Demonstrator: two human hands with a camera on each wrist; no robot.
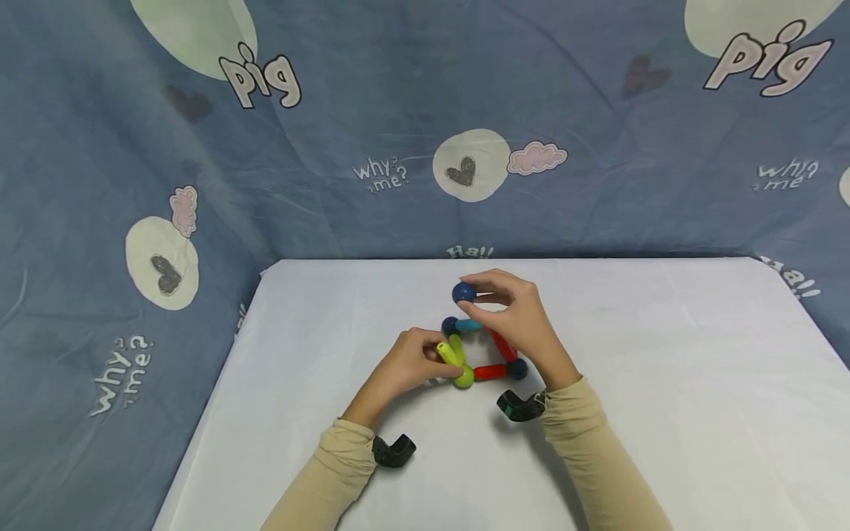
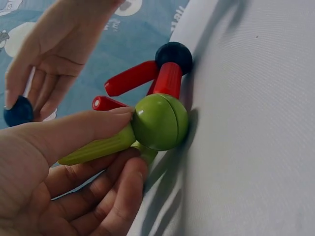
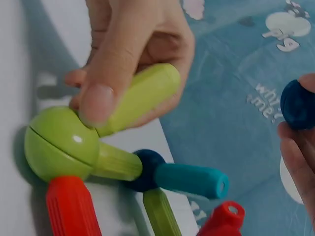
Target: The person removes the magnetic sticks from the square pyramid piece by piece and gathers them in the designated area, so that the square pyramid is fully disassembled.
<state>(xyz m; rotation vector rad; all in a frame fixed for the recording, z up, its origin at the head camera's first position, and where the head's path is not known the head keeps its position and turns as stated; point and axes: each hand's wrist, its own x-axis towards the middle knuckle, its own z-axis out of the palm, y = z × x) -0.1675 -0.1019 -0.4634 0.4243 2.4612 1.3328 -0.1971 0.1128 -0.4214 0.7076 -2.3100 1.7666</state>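
My left hand (image 1: 413, 359) pinches a light green stick (image 3: 145, 96) that slants up from a green ball (image 1: 465, 377), thumb tip close beside the ball. My right hand (image 1: 518, 313) holds a loose dark blue ball (image 1: 464, 293) between thumb and fingertips, above the far side of the frame of sticks and balls. A second green stick (image 3: 118, 162) links the green ball to a dark blue ball (image 1: 450, 325), which also carries a teal stick (image 3: 193, 180). From the green ball, a red stick (image 1: 490, 372) runs right to another dark blue ball (image 1: 517, 369). Another red stick (image 2: 130, 78) slants up from there.
The frame sits on a white-covered table (image 1: 664, 413). A blue printed cloth (image 1: 372, 88) hangs behind the table and along its left side. Black wrist cameras (image 1: 395, 451) stick out from both tan sleeves (image 1: 600, 442), low over the table.
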